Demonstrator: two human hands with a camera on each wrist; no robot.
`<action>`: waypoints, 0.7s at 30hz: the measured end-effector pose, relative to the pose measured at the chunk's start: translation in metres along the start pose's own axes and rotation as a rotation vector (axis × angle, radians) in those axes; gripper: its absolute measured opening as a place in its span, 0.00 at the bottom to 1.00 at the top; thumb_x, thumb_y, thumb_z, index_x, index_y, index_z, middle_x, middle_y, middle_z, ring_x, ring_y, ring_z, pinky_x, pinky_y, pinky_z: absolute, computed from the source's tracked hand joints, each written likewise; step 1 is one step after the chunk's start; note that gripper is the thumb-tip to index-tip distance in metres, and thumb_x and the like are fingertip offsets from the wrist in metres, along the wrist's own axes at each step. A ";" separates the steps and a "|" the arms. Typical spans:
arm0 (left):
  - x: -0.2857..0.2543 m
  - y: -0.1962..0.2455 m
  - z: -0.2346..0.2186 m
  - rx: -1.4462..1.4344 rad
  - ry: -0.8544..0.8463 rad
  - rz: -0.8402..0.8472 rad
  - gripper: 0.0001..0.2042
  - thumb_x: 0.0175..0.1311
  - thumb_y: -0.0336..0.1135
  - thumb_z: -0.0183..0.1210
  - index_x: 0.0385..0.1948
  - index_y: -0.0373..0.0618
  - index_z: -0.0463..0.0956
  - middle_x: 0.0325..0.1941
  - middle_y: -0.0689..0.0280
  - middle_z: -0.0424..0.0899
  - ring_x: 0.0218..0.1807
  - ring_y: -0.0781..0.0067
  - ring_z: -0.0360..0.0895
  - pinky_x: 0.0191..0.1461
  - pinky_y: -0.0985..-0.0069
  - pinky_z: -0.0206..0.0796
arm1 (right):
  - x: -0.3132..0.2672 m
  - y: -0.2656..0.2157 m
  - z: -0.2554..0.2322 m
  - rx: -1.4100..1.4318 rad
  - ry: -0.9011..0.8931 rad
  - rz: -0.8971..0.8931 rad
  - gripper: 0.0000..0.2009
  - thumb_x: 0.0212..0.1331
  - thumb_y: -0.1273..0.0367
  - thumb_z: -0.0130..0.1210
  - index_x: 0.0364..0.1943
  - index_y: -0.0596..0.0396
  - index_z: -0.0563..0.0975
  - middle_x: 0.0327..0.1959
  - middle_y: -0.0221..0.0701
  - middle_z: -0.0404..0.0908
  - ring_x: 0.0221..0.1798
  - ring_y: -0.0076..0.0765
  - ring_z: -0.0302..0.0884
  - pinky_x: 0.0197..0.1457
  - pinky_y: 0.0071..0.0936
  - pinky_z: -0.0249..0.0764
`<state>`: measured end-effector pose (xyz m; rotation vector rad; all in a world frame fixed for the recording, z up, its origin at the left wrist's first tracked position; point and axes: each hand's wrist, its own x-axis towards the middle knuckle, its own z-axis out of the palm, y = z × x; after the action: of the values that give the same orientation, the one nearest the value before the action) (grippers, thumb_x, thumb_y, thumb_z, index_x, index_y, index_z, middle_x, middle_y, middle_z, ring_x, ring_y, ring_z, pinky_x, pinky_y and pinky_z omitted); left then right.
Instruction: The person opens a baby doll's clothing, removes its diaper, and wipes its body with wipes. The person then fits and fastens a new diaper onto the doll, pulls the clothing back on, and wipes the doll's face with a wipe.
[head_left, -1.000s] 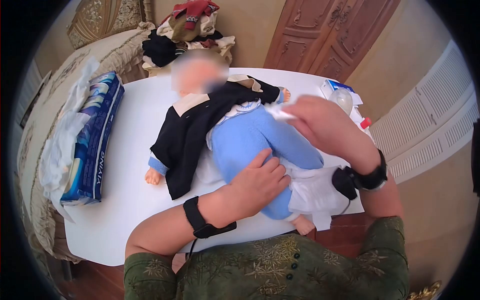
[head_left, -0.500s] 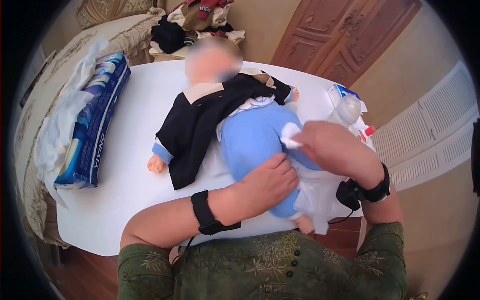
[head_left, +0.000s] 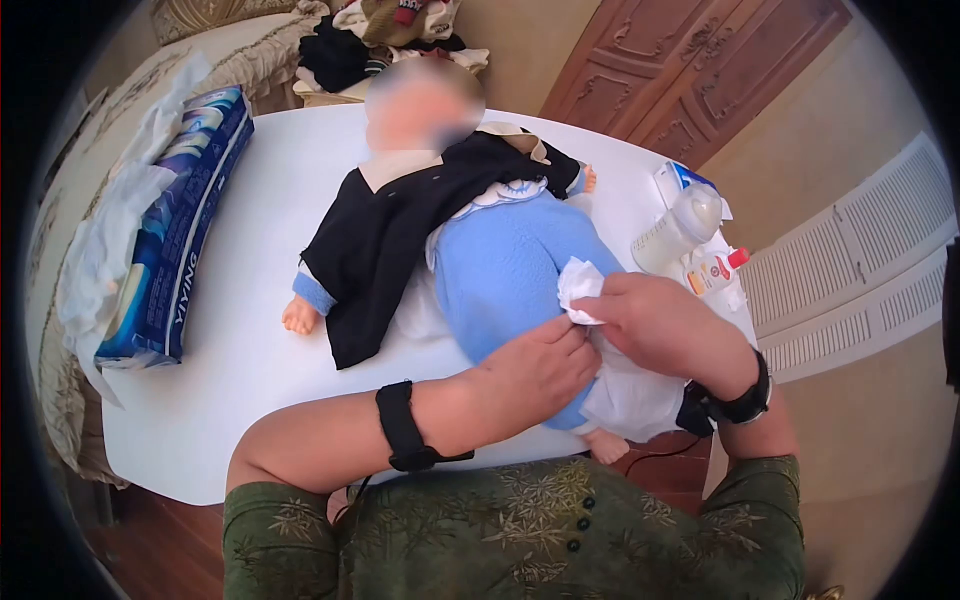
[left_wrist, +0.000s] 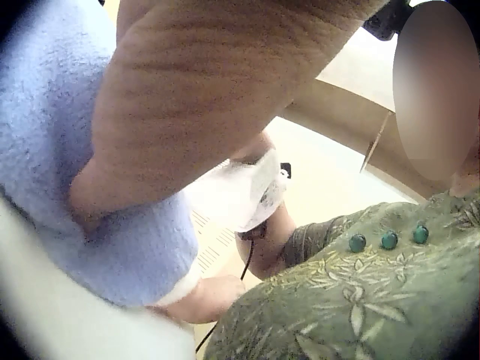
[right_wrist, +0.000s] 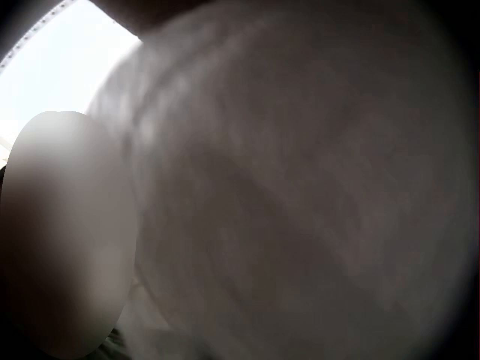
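Note:
A doll in a black jacket point(head_left: 385, 225) and fuzzy blue trousers point(head_left: 500, 255) lies on its back on the white table point(head_left: 250, 400). My left hand point(head_left: 535, 365) grips the doll's leg, its fingers bent against the blue cloth; the left wrist view shows the same hand point(left_wrist: 187, 105) pressed into the fabric. My right hand point(head_left: 660, 320) pinches a crumpled white wipe point(head_left: 580, 283) over the trousers, right beside the left fingers. White diaper-like material point(head_left: 635, 395) lies under the right forearm. The doll's bare foot point(head_left: 606, 446) sticks out toward me. Blurred pale material fills most of the right wrist view.
A blue package point(head_left: 190, 230) with loose white sheets point(head_left: 115, 235) lies along the left edge. At the right edge are a baby bottle point(head_left: 675, 232), a small red-capped bottle point(head_left: 712, 270) and a blue-white box point(head_left: 680, 180). Piled clothes point(head_left: 390, 40) sit behind the table.
My right hand has brought the wipe down from the doll's hip area to its leg, beside my left hand. My left hand stays on the leg. The head view has shifted slightly.

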<state>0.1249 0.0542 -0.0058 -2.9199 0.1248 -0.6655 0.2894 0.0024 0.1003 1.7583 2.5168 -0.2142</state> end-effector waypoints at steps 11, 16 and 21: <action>-0.001 0.003 -0.009 0.049 0.087 0.004 0.23 0.53 0.34 0.49 0.53 0.36 0.69 0.51 0.58 0.74 0.58 0.60 0.69 0.67 0.66 0.52 | 0.036 -0.009 0.007 0.013 0.206 -0.056 0.13 0.53 0.71 0.52 0.43 0.48 0.79 0.28 0.37 0.74 0.35 0.46 0.74 0.38 0.37 0.71; 0.001 0.006 -0.010 0.094 0.008 -0.036 0.16 0.51 0.34 0.50 0.42 0.37 0.72 0.44 0.59 0.75 0.53 0.62 0.70 0.65 0.68 0.55 | 0.003 0.000 -0.001 -0.093 -0.088 0.032 0.11 0.54 0.70 0.54 0.41 0.48 0.80 0.30 0.35 0.75 0.35 0.45 0.75 0.38 0.37 0.72; 0.004 0.003 -0.013 0.073 0.025 -0.021 0.10 0.49 0.33 0.52 0.33 0.41 0.70 0.35 0.63 0.74 0.44 0.66 0.71 0.58 0.71 0.59 | -0.001 0.007 -0.011 -0.092 0.203 0.038 0.07 0.53 0.69 0.53 0.35 0.50 0.79 0.28 0.35 0.75 0.35 0.45 0.76 0.38 0.38 0.72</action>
<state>0.1228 0.0493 0.0072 -2.8470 0.0714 -0.6950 0.2969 0.0054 0.1104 1.8774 2.5758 0.0864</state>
